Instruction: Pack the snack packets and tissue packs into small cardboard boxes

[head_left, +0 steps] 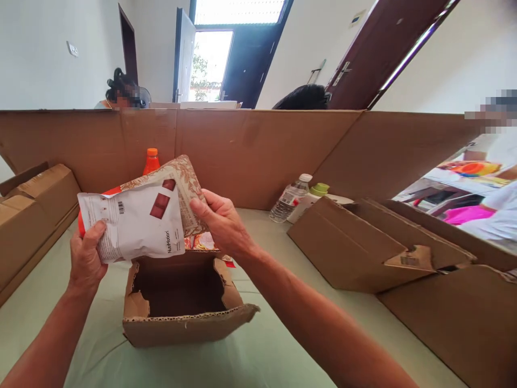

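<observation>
My left hand (86, 250) is closed on the left end of a white snack pouch (139, 229) printed with dark red squares and a barcode. Behind the pouch shows a flat tan packet (186, 178) with a leafy pattern, its upper right corner pinched by my right hand (226, 221). Something orange-red peeks out behind the pouch near my left fingers; its kind is hidden. Below both hands an open cardboard box (189, 328) stands on the green cloth, its inside dark. Just beyond the box lies a partly hidden colourful package (204, 241).
An orange bottle (152, 161) stands behind the packets. A clear plastic bottle (288, 199) and a green-capped container (319, 189) are at back right. Cardboard boxes flank the green cloth (266, 258) left (36, 215) and right (355, 242). A tall cardboard wall (250, 156) crosses the back; people are beyond it.
</observation>
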Motion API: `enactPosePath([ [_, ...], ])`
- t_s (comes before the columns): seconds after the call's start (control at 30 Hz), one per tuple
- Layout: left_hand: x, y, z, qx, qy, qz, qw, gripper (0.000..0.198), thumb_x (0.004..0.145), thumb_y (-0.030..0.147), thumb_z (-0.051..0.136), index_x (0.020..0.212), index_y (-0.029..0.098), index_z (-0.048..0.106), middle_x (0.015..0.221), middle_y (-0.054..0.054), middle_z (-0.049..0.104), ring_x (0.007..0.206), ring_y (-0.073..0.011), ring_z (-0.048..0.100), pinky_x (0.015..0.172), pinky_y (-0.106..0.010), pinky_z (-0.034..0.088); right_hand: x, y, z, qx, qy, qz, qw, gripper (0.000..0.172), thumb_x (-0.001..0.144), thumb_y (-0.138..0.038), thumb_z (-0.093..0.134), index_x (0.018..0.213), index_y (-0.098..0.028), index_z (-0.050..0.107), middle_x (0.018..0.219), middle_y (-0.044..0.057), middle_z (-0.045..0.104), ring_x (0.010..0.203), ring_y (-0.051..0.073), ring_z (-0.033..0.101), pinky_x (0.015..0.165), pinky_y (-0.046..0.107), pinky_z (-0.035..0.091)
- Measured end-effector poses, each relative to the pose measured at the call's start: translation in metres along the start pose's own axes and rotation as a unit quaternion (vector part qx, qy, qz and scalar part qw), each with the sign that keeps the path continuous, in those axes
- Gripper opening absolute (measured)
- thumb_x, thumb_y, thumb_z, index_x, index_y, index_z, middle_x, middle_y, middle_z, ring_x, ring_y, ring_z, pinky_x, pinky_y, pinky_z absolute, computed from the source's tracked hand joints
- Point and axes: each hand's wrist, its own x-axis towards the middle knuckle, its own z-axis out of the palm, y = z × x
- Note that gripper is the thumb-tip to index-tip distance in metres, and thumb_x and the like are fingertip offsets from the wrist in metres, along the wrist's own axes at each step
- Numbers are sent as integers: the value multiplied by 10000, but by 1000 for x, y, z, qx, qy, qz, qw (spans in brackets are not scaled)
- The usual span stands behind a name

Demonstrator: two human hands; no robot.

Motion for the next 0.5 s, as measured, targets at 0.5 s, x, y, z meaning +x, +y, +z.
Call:
enactPosePath([
  [0.5, -10, 0, 17, 47, -25, 4, 999, 346, 634, 461, 811, 837, 192, 731, 772, -19, 756, 724, -214, 735, 650, -285, 623, -61, 6, -2, -333, 4, -260, 906, 299, 1045, -370, 436, 821, -213, 558, 807, 58, 624, 776, 198, 574, 741, 346, 495],
])
